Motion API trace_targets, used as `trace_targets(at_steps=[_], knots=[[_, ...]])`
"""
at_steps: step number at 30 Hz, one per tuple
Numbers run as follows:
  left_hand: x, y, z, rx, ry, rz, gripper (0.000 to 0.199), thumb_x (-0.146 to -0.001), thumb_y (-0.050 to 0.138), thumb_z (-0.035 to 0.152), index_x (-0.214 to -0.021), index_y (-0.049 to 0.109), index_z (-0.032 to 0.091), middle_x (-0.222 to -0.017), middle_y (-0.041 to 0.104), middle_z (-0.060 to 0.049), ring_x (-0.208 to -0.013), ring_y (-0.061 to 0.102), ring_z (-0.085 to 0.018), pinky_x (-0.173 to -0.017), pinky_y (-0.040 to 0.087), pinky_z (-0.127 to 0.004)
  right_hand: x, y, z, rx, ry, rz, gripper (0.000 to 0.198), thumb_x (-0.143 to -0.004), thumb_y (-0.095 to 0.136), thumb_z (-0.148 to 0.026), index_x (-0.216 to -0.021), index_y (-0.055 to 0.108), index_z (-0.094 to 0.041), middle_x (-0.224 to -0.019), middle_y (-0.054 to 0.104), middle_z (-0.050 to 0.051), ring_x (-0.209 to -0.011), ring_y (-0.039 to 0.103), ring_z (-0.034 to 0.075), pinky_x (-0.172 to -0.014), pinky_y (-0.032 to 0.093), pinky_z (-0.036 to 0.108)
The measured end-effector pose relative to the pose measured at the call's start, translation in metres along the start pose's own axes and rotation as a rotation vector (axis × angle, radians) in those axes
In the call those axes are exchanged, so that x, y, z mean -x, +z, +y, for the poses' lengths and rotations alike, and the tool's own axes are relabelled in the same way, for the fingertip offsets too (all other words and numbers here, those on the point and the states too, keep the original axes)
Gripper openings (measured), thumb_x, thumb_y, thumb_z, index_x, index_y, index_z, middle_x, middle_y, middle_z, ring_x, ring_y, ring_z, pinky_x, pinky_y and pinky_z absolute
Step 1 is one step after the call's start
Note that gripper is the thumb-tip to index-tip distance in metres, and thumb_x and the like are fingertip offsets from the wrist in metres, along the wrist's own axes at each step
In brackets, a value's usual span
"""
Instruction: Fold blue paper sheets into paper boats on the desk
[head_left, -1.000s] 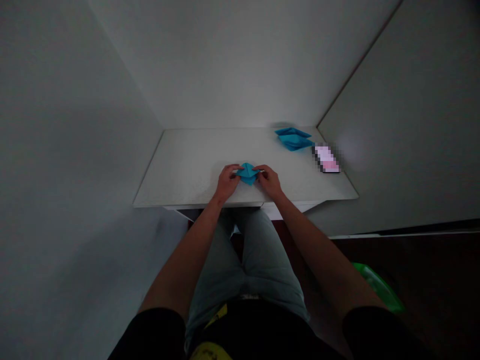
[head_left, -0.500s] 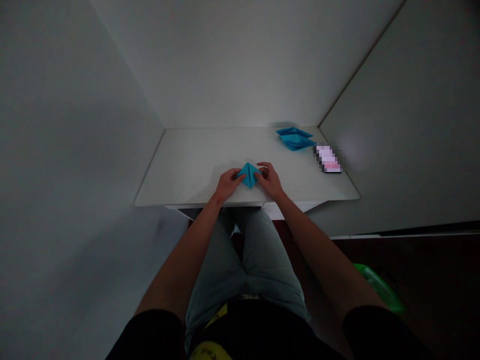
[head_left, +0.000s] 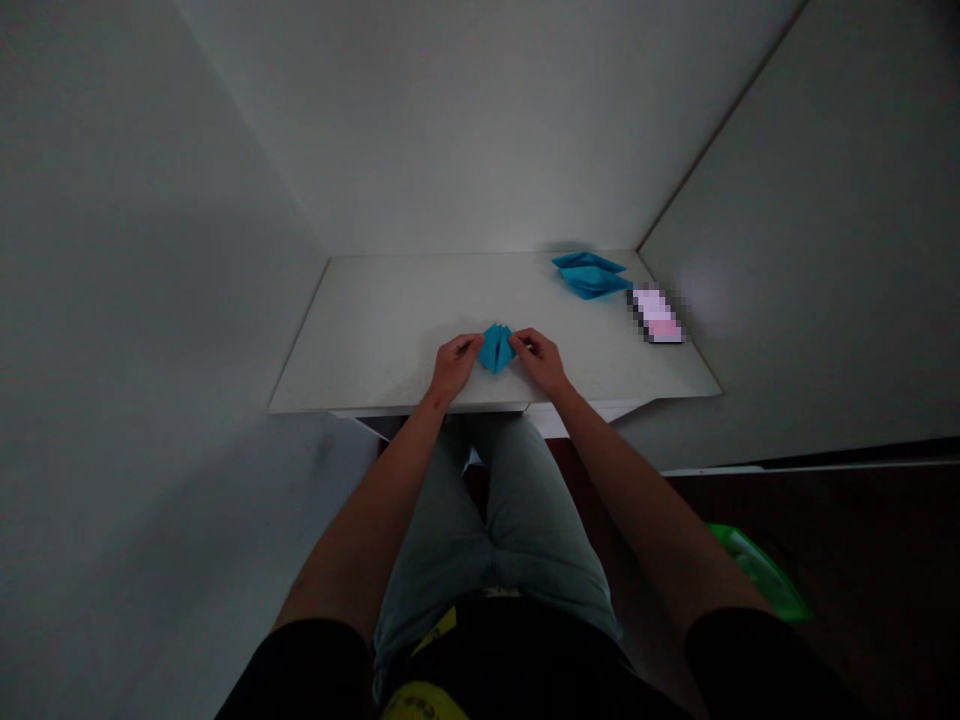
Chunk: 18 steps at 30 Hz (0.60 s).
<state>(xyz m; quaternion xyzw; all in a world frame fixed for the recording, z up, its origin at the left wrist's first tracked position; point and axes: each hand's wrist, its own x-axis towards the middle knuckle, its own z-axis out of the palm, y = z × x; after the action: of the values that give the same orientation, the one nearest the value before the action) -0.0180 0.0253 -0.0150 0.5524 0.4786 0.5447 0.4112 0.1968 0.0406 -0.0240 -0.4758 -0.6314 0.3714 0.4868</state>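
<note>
A small piece of folded blue paper [head_left: 495, 350] is held between my hands above the white table, near its front edge. It has a dark crease or gap down its middle and several points along its upper edge. My left hand [head_left: 454, 364] pinches its left corner between thumb and fingers. On the other side, my right hand [head_left: 540, 358] pinches the right corner the same way. Two folded blue paper boats [head_left: 591, 278] lie close together at the back right of the table, apart from my hands.
The white table [head_left: 375, 310] stands against walls on the left, back and right. A phone [head_left: 658, 314] with a lit, pixelated screen lies by its right edge. Below at the right, a green plastic bag [head_left: 761, 570] rests on the dark floor.
The folded paper went from a flat diamond to a narrower shape with its upper edge parted into points. Both hands shifted their grip to its side corners, and my right fingers closed in.
</note>
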Motion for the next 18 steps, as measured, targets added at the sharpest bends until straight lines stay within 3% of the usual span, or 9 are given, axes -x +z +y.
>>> trace_targets(at_steps=[5, 9, 14, 18], knots=[[-0.005, 0.0, -0.008, -0.02, -0.018, 0.137, 0.038, -0.101, 0.074, 0.057, -0.091, 0.075, 0.021, -0.091, 0.078, -0.005, -0.091, 0.071, -0.021, -0.088, 0.06, -0.033, -0.003, 0.0, 0.009, -0.101, 0.04, 0.091, 0.054, -0.093, 0.068, -0.08, -0.1, 0.065, -0.027, -0.091, 0.069, 0.002, -0.083, 0.066, 0.02, -0.068, 0.059, 0.033], [-0.009, 0.001, -0.018, 0.064, -0.056, 0.195, 0.041, -0.106, 0.068, 0.062, -0.097, 0.064, 0.022, -0.092, 0.071, -0.003, -0.09, 0.071, -0.018, -0.091, 0.063, -0.034, -0.008, 0.0, 0.017, -0.144, 0.054, 0.178, 0.054, -0.094, 0.063, -0.082, -0.103, 0.051, -0.03, -0.089, 0.06, 0.0, -0.086, 0.064, 0.021, -0.064, 0.061, 0.031], [-0.011, 0.004, -0.024, 0.165, -0.085, 0.26, 0.043, -0.107, 0.065, 0.066, -0.104, 0.054, 0.025, -0.099, 0.071, -0.003, -0.092, 0.076, -0.017, -0.094, 0.067, -0.037, -0.01, -0.001, 0.023, -0.208, 0.074, 0.192, 0.059, -0.093, 0.062, -0.085, -0.108, 0.042, -0.032, -0.087, 0.064, -0.002, -0.084, 0.071, 0.02, -0.061, 0.061, 0.029], [-0.009, 0.007, -0.017, 0.216, -0.102, 0.186, 0.05, -0.095, 0.081, 0.067, -0.11, 0.06, 0.024, -0.106, 0.08, -0.006, -0.092, 0.079, -0.02, -0.092, 0.068, -0.039, -0.009, -0.001, 0.02, -0.186, 0.076, 0.163, 0.061, -0.094, 0.059, -0.089, -0.11, 0.044, -0.032, -0.085, 0.069, -0.003, -0.081, 0.075, 0.02, -0.063, 0.06, 0.03]])
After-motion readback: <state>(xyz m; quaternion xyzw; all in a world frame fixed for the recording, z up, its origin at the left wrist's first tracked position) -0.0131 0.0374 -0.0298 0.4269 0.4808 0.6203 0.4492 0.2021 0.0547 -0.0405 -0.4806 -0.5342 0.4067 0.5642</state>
